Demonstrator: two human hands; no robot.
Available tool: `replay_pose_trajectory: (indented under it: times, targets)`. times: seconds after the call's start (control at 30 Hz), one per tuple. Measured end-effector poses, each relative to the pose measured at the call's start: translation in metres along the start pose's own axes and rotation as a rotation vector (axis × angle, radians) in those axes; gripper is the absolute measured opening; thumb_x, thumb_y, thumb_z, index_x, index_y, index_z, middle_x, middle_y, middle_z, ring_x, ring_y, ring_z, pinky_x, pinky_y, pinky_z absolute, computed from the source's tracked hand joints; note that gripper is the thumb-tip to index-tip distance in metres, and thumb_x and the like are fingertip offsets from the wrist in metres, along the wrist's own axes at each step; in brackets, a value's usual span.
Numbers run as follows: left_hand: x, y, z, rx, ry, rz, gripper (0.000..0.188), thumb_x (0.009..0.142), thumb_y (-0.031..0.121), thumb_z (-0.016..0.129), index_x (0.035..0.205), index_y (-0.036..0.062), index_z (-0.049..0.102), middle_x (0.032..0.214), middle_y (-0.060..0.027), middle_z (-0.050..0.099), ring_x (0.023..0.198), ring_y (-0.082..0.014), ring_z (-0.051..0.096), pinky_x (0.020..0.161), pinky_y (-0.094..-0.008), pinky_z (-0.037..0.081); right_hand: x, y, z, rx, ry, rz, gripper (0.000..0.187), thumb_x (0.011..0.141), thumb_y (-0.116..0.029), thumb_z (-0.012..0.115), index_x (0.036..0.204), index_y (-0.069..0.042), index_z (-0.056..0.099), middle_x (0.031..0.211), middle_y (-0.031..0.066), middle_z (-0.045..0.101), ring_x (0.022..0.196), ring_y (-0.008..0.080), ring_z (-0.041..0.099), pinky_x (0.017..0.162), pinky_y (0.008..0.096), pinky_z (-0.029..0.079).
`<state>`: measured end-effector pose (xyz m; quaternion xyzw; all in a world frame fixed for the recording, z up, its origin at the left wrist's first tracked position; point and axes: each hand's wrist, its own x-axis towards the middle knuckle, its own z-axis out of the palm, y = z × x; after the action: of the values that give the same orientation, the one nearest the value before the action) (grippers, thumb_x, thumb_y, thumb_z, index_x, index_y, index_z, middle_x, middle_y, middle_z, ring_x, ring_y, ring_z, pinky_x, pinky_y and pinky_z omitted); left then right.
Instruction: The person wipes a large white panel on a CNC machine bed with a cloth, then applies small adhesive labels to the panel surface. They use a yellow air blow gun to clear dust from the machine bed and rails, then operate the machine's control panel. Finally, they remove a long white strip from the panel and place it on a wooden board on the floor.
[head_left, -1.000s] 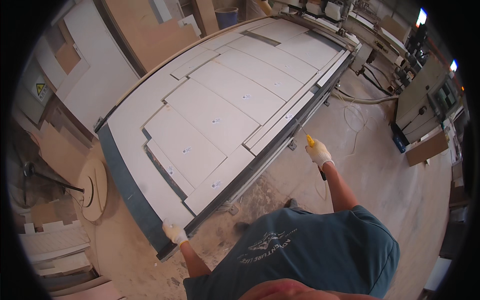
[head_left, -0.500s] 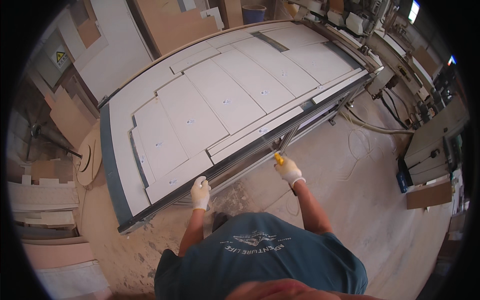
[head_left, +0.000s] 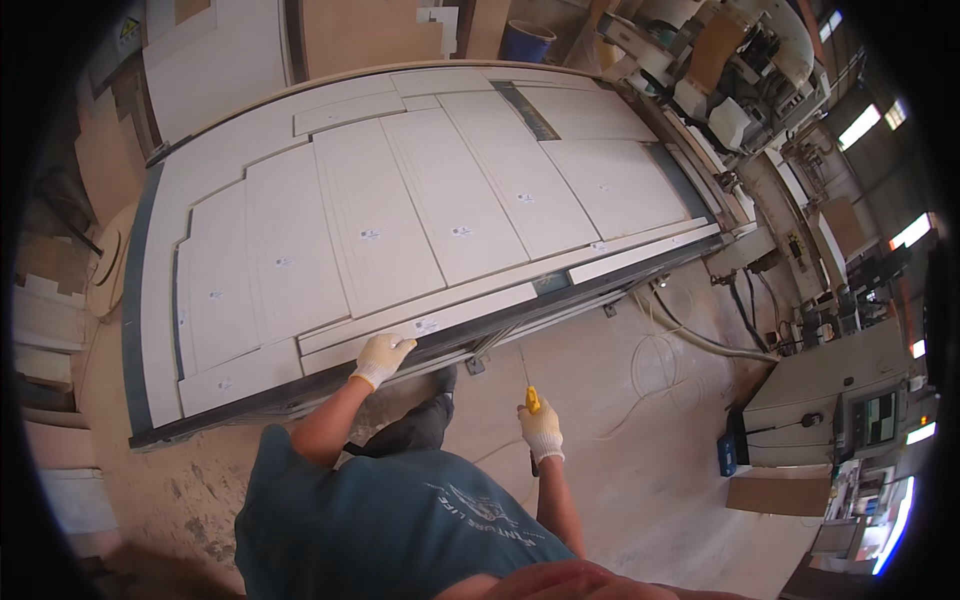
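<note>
My left hand [head_left: 383, 360], in a white work glove, is at the front edge of a long work table [head_left: 270, 395]. Its fingers are drawn together beside a narrow white strip [head_left: 470, 306]; anything inside them is too small to make out. Lower and to the right, over the floor, my gloved right hand [head_left: 541, 432] is closed around a yellow air blow gun [head_left: 532, 399]. The gun's long thin nozzle points away from me. Several cut white panels [head_left: 375, 195] lie fitted together on the table, most with a small label.
A machine [head_left: 735, 100] stands at the table's far right end. To the right are a control cabinet [head_left: 810, 400] with a screen and a hose [head_left: 710, 347] along the floor. Boards [head_left: 370, 35] lean behind the table, near a blue bucket [head_left: 527, 42].
My view has turned right and I have stepped along the table. The left hand has come onto the strip's edge; the right hand with the blow gun has dropped away from the table.
</note>
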<state>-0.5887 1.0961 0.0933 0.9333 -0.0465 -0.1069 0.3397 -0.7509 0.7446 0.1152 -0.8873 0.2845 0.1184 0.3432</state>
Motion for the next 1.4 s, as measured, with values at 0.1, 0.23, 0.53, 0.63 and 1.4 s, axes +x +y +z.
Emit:
replay_pose_trajectory:
  times: [0.1,0.23,0.53,0.63,1.4]
  targets:
    - [0.079,0.042,0.05,-0.035,-0.046,-0.007,0.054,0.096,0.057,0.057,0.091,0.006,0.075,0.092,-0.0239,0.071,0.09,-0.0445,0.068,0.078,-0.0535,0.053,0.05,0.023,-0.043,-0.002,0.053,0.12,0.037,0.09,-0.03,0.072,0.112,-0.002,0.065,0.097,0.0226,0.073,0.094,0.0434,0.07,0.081,0.0503,0.055]
    - [0.164,0.1,0.09,-0.13,-0.11,0.071,0.05,0.1,0.053,0.051,0.091,0.0093,0.074,0.098,-0.0197,0.073,0.097,-0.0424,0.067,0.084,-0.0525,0.052,0.098,0.026,-0.124,0.101,0.102,0.246,0.03,0.089,-0.022,0.069,0.112,-0.003,0.066,0.092,0.0152,0.074,0.078,0.0313,0.073,0.066,0.0425,0.058]
    - [0.275,0.195,0.104,-0.03,-0.172,0.145,0.046,0.101,0.049,0.051,0.092,0.009,0.072,0.093,-0.0195,0.072,0.092,-0.0439,0.067,0.077,-0.0536,0.052,0.226,-0.027,-0.253,0.119,0.13,0.155,0.021,0.088,-0.019,0.069,0.104,-0.005,0.066,0.087,0.0127,0.073,0.073,0.0276,0.071,0.063,0.0405,0.055]
    - [0.293,0.191,0.109,0.009,-0.082,0.131,0.043,0.102,0.048,0.05,0.097,0.0105,0.072,0.095,-0.0189,0.072,0.093,-0.0437,0.067,0.079,-0.0546,0.052,0.288,-0.034,-0.273,-0.028,0.081,0.035,0.025,0.089,-0.022,0.071,0.106,-0.005,0.065,0.089,0.0178,0.072,0.084,0.0362,0.07,0.073,0.0448,0.053]
    - [0.138,0.275,0.155,-0.147,0.507,-0.51,0.029,0.101,0.018,0.052,0.111,-0.0016,0.072,0.111,-0.0213,0.074,0.107,-0.0378,0.07,0.096,-0.0403,0.052,0.67,0.116,-0.505,0.103,0.343,0.106,0.029,0.092,-0.025,0.064,0.111,-0.004,0.068,0.099,0.0233,0.073,0.093,0.0421,0.071,0.079,0.0494,0.055]
